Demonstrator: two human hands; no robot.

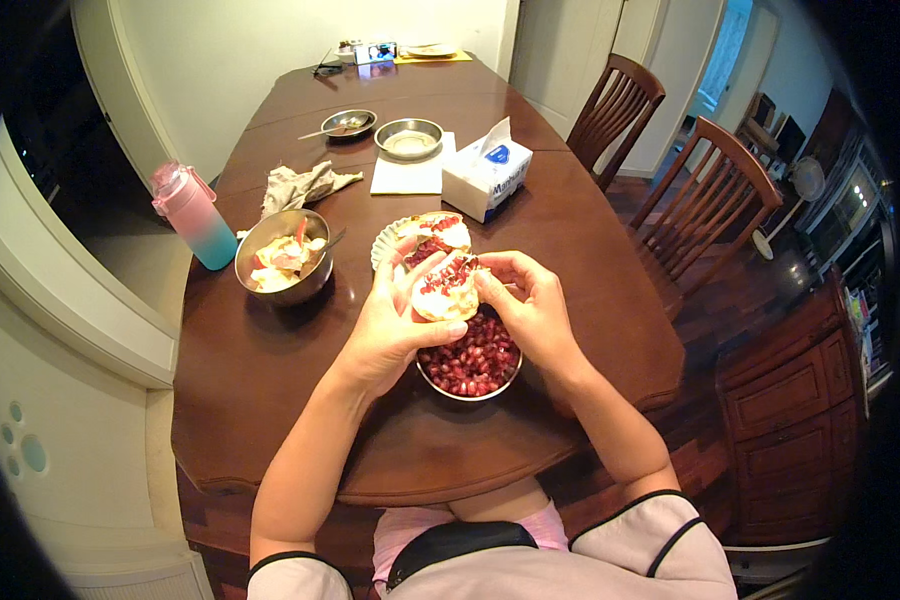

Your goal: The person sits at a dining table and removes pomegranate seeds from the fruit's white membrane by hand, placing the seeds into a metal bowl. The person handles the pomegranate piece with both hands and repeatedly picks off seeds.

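A piece of pomegranate (450,289) with red seeds showing is held between my two hands. My left hand (394,322) grips it from the left, thumb below it. The thumb and fingers of my right hand (529,300) touch its right edge. Below sits a metal bowl (470,398) full of loose pomegranate seeds (471,358), partly hidden by my hands. Just beyond, a larger pomegranate piece (442,229) rests on a ribbed pale dish (382,244). To the left stands a metal bowl (289,292) of peel and pale scraps (285,262), with a utensil handle over its rim.
A pink and teal bottle (199,217) stands at the table's left edge, near a crumpled cloth (300,186). Farther off are a tissue pack (487,176), a round metal dish (409,139), and a small dish with a spoon (349,122). Wooden chairs (709,180) line the right side.
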